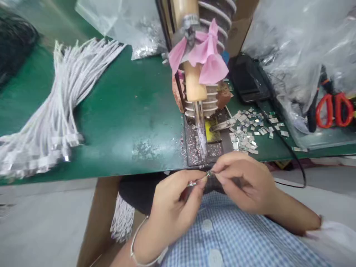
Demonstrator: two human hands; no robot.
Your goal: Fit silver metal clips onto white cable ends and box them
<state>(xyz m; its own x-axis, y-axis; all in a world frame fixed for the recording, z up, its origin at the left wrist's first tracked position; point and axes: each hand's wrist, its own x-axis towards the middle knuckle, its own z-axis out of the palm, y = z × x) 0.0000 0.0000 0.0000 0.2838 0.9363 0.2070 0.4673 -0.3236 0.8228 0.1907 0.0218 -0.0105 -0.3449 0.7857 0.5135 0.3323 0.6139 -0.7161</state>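
Observation:
Above my lap, at the bench's front edge, my left hand pinches a small green and silver piece between thumb and fingertips. A shiny bit also shows by its curled fingers. From the other side my right hand closes its thumb and fingers at the same spot; what it grips there is too small to make out. Just beyond the hands, a wooden-handled soldering iron points downward, its pale tip over a dark tray strewn with solder specks. Pink cloth is tied round the iron.
A yellow sponge and a metal strip lie beside the tip. Small metal connectors are heaped rightward, near a black phone-like device, its cable, and red-handled cutters. White cables lie bundled on the left.

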